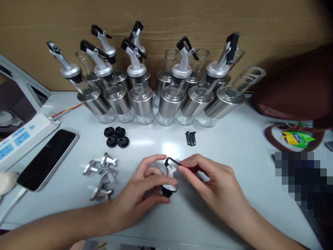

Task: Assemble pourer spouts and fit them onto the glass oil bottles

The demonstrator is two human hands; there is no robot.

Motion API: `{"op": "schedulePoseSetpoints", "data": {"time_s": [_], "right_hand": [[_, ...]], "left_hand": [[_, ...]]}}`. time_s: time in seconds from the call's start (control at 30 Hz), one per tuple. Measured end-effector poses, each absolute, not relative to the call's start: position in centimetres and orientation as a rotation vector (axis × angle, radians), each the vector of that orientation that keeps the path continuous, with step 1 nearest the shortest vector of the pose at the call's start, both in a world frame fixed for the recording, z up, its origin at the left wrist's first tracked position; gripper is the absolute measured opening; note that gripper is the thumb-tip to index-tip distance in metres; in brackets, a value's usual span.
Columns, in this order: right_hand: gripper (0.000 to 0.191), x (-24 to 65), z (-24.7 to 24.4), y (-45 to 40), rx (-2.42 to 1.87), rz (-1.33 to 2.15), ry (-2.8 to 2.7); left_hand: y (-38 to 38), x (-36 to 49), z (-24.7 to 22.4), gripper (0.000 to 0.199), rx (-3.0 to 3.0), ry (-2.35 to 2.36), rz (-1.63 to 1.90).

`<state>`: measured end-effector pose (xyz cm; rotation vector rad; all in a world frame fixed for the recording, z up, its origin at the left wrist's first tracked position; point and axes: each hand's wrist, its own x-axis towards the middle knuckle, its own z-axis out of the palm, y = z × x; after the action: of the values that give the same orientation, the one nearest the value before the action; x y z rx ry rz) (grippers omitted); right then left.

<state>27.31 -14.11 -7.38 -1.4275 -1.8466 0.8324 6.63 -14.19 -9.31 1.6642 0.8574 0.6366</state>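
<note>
Near the front middle of the table, my left hand grips a silver pourer spout by its round base, with a black rubber stopper beneath it. My right hand pinches the free end of a black lever between thumb and finger; the lever's other end meets the spout's tip. Left of my left hand lie several loose silver spouts. Behind them sit several black stoppers. Small black levers lie together beyond my right hand.
Glass bottles with steel bands stand in rows at the back, several topped with spouts. At the left are a phone and a power strip. A brown bag and a green-yellow packet are at the right.
</note>
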Motion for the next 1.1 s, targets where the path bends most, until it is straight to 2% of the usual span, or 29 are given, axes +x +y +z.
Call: {"op": "schedulePoseSetpoints", "data": {"time_s": [0.43, 0.6, 0.7, 1.1], "right_hand": [[0.014, 27.1, -7.18, -14.19, -1.334, 0.942, -1.859], [0.006, 27.13, -7.0, -14.26, -1.272, 1.022, -1.846], [0.011, 27.11, -7.06, -14.35, -1.268, 1.13, -1.795], [0.016, 27.07, -7.36, -14.61, -1.145, 1.277, -1.743]], "left_hand": [[-14.64, 6.4, -9.23, 0.038, 1.653, 0.864, 0.678], [-14.78, 6.18, -9.08, 0.039, 1.758, 0.846, 0.731], [-14.81, 6.17, -9.09, 0.041, 1.844, 0.792, 0.769], [-15.15, 6.18, -9.77, 0.032, 1.923, 0.77, 0.828]]}}
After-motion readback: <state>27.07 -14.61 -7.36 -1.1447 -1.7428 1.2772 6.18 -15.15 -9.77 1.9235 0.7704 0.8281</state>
